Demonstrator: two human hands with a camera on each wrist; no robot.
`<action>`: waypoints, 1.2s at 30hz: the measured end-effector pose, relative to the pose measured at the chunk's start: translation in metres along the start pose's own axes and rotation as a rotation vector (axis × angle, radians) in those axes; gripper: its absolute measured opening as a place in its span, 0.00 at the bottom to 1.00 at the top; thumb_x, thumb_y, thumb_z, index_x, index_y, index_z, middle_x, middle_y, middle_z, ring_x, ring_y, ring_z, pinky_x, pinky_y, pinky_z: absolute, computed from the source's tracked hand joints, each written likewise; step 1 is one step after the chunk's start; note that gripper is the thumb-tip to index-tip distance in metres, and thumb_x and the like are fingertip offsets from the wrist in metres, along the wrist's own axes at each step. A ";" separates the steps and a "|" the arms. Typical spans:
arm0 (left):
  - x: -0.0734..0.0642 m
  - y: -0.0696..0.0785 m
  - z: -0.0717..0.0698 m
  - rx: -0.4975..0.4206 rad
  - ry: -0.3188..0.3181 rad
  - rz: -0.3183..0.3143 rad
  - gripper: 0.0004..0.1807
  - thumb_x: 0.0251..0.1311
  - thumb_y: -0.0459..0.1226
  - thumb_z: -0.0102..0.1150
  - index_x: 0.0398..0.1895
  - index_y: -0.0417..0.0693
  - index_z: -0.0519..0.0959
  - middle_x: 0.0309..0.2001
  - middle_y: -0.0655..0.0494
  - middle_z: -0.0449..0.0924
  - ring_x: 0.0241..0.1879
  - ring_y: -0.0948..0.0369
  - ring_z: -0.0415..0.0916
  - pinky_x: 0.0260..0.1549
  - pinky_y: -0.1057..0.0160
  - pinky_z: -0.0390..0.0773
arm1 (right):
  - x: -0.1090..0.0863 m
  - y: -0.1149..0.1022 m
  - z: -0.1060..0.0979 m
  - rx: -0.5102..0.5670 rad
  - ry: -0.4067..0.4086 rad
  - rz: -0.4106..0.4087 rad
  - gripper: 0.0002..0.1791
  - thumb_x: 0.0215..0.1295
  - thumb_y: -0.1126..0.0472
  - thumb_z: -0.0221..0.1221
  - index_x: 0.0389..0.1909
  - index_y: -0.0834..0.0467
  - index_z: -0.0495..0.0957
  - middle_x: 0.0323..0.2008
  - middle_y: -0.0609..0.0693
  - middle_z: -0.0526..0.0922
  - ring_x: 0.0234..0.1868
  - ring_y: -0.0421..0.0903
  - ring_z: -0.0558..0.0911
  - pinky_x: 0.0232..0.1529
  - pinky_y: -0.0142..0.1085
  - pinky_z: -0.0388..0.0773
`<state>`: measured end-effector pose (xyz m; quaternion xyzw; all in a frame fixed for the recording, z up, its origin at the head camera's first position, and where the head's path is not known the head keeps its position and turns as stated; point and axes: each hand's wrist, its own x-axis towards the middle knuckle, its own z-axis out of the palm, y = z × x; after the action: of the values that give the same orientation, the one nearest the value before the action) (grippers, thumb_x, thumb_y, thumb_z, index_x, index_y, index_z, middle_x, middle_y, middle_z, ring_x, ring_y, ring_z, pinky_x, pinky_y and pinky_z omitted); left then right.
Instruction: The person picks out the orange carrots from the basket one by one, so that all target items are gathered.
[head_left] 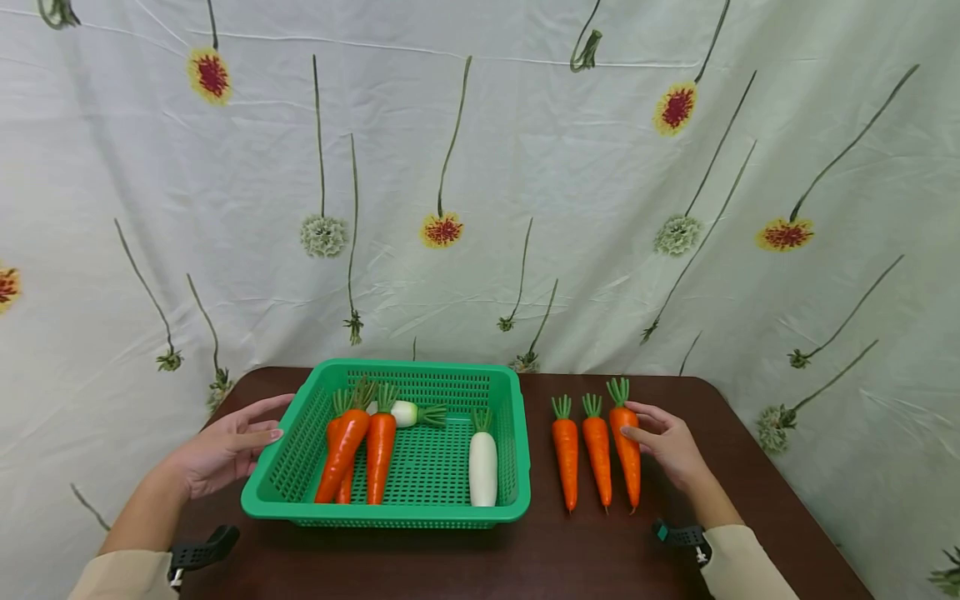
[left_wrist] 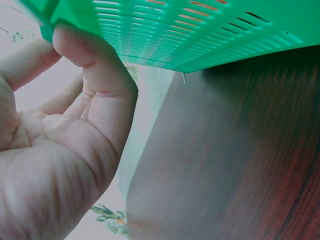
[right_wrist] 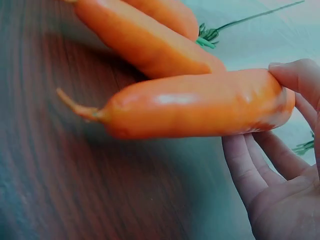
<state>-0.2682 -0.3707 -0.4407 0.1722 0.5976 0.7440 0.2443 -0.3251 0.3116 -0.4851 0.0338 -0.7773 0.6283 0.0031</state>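
Observation:
My left hand point(head_left: 222, 450) holds the left rim of a green plastic basket point(head_left: 390, 517); in the left wrist view its thumb point(left_wrist: 80, 47) lies against the rim. Inside the basket several orange carrots point(head_left: 381, 454) lie on the left, a white radish point(head_left: 483, 467) on the right, and another white radish point(head_left: 405, 413) at the back, partly behind the carrots. To the right of the basket, my right hand point(head_left: 671, 446) pinches the rightmost carrot point(head_left: 626, 450) of a row near its leafy top, thumb on one side and fingers on the other. Its thin root tip point(right_wrist: 77, 107) points away from the palm.
Two more carrots, a left one point(head_left: 566, 458) and a middle one point(head_left: 597, 454), lie side by side between the basket and my right hand, leaves away from me. The dark brown table point(head_left: 585, 558) ends at a pale flower-patterned cloth point(head_left: 480, 167) behind it.

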 end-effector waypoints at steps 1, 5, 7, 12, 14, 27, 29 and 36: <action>0.000 0.000 0.000 -0.002 -0.001 0.001 0.30 0.80 0.28 0.38 0.76 0.66 0.58 0.61 0.56 0.83 0.54 0.54 0.86 0.52 0.50 0.86 | 0.001 0.001 -0.001 -0.008 -0.005 0.008 0.32 0.67 0.59 0.69 0.69 0.63 0.73 0.50 0.43 0.84 0.43 0.38 0.87 0.45 0.33 0.87; 0.000 0.001 0.000 -0.012 -0.005 -0.002 0.29 0.80 0.28 0.38 0.76 0.66 0.58 0.60 0.55 0.84 0.54 0.54 0.86 0.52 0.50 0.86 | 0.005 0.004 -0.004 -0.023 -0.023 0.035 0.33 0.67 0.59 0.69 0.70 0.62 0.72 0.54 0.50 0.83 0.44 0.39 0.87 0.46 0.35 0.87; 0.000 0.001 0.000 -0.011 -0.002 -0.002 0.29 0.80 0.28 0.38 0.76 0.66 0.59 0.60 0.56 0.84 0.54 0.54 0.86 0.52 0.50 0.86 | 0.006 0.005 -0.005 -0.022 -0.040 0.037 0.33 0.67 0.59 0.68 0.70 0.63 0.71 0.56 0.52 0.82 0.44 0.40 0.87 0.46 0.36 0.88; 0.000 0.000 0.000 -0.007 -0.003 0.005 0.29 0.80 0.28 0.39 0.76 0.66 0.59 0.61 0.56 0.83 0.54 0.54 0.86 0.53 0.49 0.85 | 0.007 0.003 -0.009 -0.036 -0.072 0.056 0.33 0.67 0.60 0.68 0.70 0.64 0.71 0.59 0.59 0.81 0.46 0.42 0.87 0.48 0.39 0.88; -0.001 0.001 0.001 -0.008 -0.007 0.006 0.29 0.80 0.28 0.38 0.75 0.67 0.59 0.61 0.57 0.83 0.54 0.54 0.86 0.53 0.49 0.85 | 0.008 0.002 -0.011 -0.059 -0.080 0.069 0.33 0.67 0.58 0.68 0.70 0.64 0.71 0.61 0.62 0.79 0.46 0.43 0.87 0.49 0.40 0.88; -0.001 -0.001 -0.001 -0.009 -0.014 0.008 0.29 0.80 0.28 0.37 0.75 0.67 0.59 0.61 0.56 0.83 0.55 0.54 0.86 0.53 0.49 0.85 | 0.014 0.001 -0.016 -0.104 -0.136 0.148 0.35 0.66 0.58 0.69 0.71 0.65 0.70 0.62 0.66 0.79 0.47 0.45 0.87 0.49 0.42 0.88; 0.000 -0.001 -0.001 -0.010 -0.013 0.007 0.29 0.80 0.28 0.37 0.76 0.67 0.59 0.61 0.55 0.83 0.55 0.54 0.86 0.53 0.49 0.86 | 0.015 0.001 -0.016 -0.105 -0.129 0.164 0.35 0.66 0.58 0.69 0.71 0.64 0.70 0.61 0.66 0.79 0.47 0.45 0.87 0.50 0.44 0.88; -0.001 -0.001 -0.001 -0.011 -0.004 0.004 0.29 0.80 0.28 0.38 0.75 0.67 0.59 0.61 0.56 0.83 0.54 0.54 0.86 0.53 0.49 0.86 | 0.017 -0.004 -0.014 -0.155 -0.126 0.175 0.34 0.65 0.58 0.70 0.69 0.66 0.72 0.60 0.67 0.80 0.48 0.46 0.87 0.51 0.48 0.88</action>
<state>-0.2678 -0.3715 -0.4421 0.1736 0.5928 0.7473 0.2449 -0.3424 0.3236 -0.4776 0.0049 -0.8222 0.5608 -0.0979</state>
